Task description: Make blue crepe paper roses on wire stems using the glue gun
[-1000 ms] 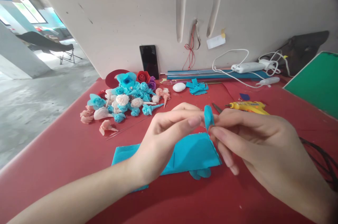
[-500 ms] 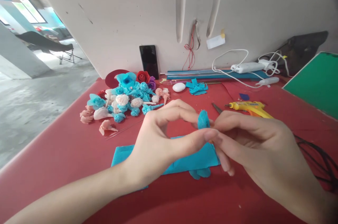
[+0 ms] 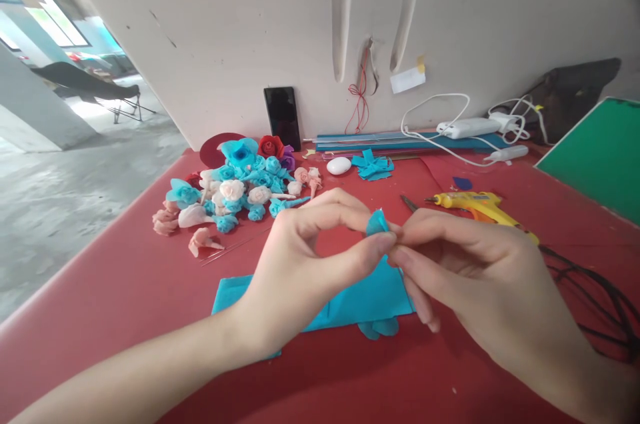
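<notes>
Between the fingertips of both hands is a small piece of blue crepe paper (image 3: 377, 223), partly curled. My left hand (image 3: 310, 257) pinches it between thumb and forefinger from the left. From the right, my right hand (image 3: 470, 264) is closed at the paper's lower edge, its thumb and forefinger touching the left fingertips; how much it grips is partly hidden. Below the hands a folded sheet of blue crepe paper (image 3: 360, 304) lies on the red table (image 3: 165, 317), with rounded blue paper petals (image 3: 379, 329) at its near edge.
A heap of paper flowers (image 3: 240, 187) stands at the back left, by a leaning phone (image 3: 282, 117). Blue paper strips (image 3: 373, 164) and a white egg-shaped object (image 3: 339, 166) lie behind my hands. A yellow glue gun (image 3: 475, 203), black cable (image 3: 600, 297) and green board (image 3: 600, 157) are right.
The blue paper has turned between my fingers and now shows a flatter, folded face with a pointed top. Both hands have shifted slightly left.
</notes>
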A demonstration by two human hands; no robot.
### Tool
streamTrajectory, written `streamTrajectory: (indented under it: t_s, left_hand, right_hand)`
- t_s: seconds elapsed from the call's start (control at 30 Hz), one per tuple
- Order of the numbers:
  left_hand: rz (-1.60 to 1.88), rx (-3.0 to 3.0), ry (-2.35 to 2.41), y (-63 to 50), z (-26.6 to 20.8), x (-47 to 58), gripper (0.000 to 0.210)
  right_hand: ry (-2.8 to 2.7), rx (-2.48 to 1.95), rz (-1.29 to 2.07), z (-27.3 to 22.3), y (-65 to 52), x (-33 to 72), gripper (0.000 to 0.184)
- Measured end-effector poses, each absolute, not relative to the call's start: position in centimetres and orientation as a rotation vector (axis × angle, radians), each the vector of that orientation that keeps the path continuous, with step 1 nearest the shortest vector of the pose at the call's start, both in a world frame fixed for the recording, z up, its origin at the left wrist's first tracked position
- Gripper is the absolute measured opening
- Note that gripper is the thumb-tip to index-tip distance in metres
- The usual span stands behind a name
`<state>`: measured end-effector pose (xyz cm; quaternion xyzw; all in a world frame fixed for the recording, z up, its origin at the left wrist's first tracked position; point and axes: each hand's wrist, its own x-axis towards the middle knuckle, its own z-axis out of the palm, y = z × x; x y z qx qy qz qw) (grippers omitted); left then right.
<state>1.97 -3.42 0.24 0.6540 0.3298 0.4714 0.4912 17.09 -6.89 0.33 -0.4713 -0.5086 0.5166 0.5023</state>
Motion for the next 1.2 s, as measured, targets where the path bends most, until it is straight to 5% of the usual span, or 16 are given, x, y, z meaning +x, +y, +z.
streamTrajectory:
  t_s: [0.73,1.1,1.2]
  left_hand:
    - [1.088,1.522,0.85,-2.7,0.0,1.7,0.011]
    - [1.006,1.289,0.823,-2.4,-0.7,2.2,0.011]
    - [0.992,1.268,0.818,-2.3,-1.0,2.2,0.01]
  right_hand:
    - [-1.43,-1.07,1.15,-0.5,-5.8,18.1,0.006]
    - [-1.505,-1.172,0.871,-0.4,-3.8,19.3,0.054]
    - [-1.58,-1.276,0.657,-0.6,-2.3,20.1,0.039]
